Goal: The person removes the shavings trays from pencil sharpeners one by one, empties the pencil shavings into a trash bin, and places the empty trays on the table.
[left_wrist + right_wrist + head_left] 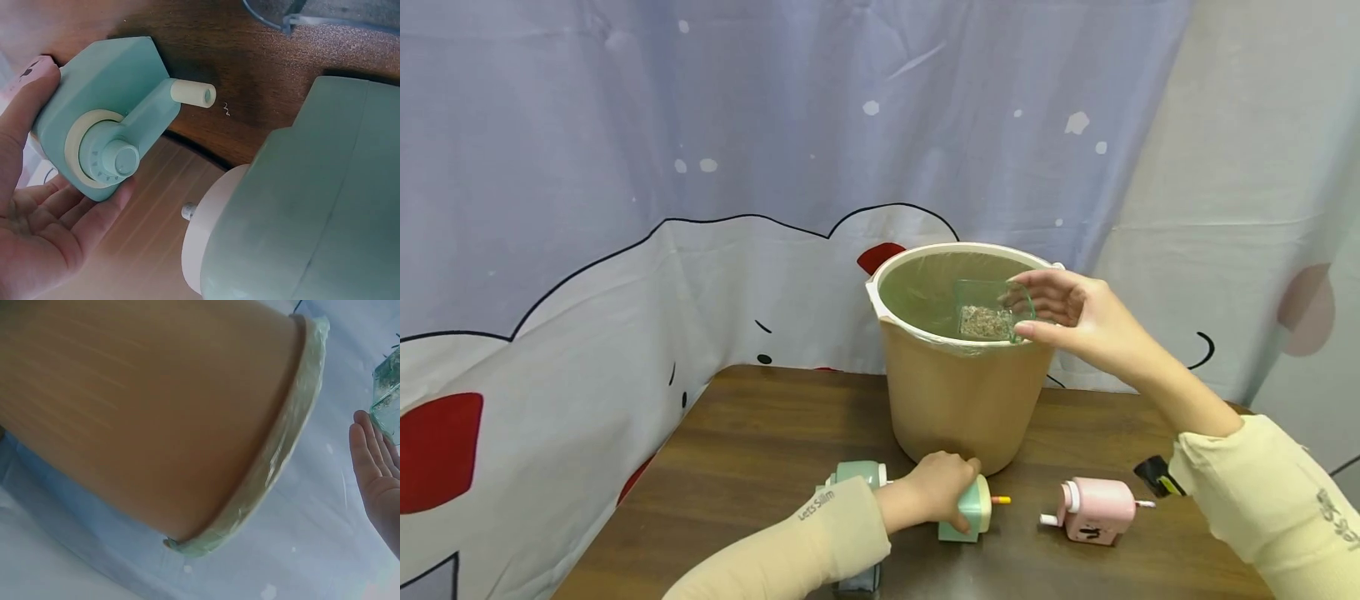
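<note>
In the head view my left hand (942, 487) grips a green crank pencil sharpener (973, 505) low on the table, near the bin's foot. A pencil end (1002, 500) sticks out of its right side. The left wrist view shows the sharpener's crank side (94, 153) with a cream knob, thumb and fingers around the body. My right hand (1078, 312) pinches a clear shavings drawer (981, 292) at one end, over the mouth of the lined bin (962, 392). Pencil shavings (985, 322) lie in the drawer. The right wrist view only partly shows this drawer (389, 394).
Another green sharpener (859, 472) stands left, partly behind my left sleeve. A pink sharpener (1101, 510) stands on the right of the wooden table (775, 425). A dark translucent drawer (859, 579) lies near the front. A printed curtain (775, 292) hangs behind the table.
</note>
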A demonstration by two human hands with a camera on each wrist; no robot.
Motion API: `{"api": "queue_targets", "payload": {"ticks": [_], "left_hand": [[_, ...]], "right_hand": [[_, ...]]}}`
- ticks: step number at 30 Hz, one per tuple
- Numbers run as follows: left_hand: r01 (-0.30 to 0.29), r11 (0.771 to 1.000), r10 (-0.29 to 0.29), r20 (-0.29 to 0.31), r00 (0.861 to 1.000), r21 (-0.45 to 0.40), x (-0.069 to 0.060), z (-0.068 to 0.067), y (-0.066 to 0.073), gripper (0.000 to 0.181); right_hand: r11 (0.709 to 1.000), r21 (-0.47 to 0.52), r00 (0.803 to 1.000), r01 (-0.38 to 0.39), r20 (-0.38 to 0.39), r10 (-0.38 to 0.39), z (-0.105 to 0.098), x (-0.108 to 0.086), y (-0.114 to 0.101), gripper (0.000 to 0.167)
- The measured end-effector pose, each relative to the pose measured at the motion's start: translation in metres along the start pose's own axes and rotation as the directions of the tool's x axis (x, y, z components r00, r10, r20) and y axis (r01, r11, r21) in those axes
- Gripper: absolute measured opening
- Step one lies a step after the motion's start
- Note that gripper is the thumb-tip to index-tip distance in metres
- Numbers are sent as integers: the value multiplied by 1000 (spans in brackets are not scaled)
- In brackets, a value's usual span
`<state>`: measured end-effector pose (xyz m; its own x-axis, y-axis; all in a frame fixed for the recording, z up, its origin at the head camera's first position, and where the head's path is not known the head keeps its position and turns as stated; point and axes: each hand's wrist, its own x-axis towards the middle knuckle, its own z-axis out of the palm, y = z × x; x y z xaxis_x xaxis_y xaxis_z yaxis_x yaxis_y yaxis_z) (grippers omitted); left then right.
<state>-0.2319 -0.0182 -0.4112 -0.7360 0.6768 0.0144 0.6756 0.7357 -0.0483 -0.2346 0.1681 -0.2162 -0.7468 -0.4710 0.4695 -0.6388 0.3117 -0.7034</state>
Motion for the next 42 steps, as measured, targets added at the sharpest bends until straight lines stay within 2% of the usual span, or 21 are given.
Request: {"api": "queue_targets", "payload": {"ticks": [8,15,21,25,30,38,42], "left_hand": [[22,1000,-22,10,1000,10,5,3,0,59],[24,1000,-25,21,999,18,9,5,1,60],[27,999,-27,15,1000,39,13,4,-1,59],[28,999,-29,18,999,37,14,3,-3,59],[36,999,-37,19,999,35,13,2,-2,58],[31,999,-32,22,999,42,15,2,4,56],[34,998,-36,28,999,49,16,3,4,56]], "right_hand": [[999,-13,999,-48,-18,48,-16,29,-9,43],[984,-113,988,-141,-85,131,-35,58,-19,48],[979,-148,988,-138,-89,126,-48,85,-23,50],[964,-199,984,-174,-84,160,-53,103,-24,54],[938,-278,978,-207,-45,203,-55,122,-23,59],[911,-383,984,-156,16,175,-64,133,-12,56],[885,-449,979,-122,94,183,-66,134,-8,59]]}}
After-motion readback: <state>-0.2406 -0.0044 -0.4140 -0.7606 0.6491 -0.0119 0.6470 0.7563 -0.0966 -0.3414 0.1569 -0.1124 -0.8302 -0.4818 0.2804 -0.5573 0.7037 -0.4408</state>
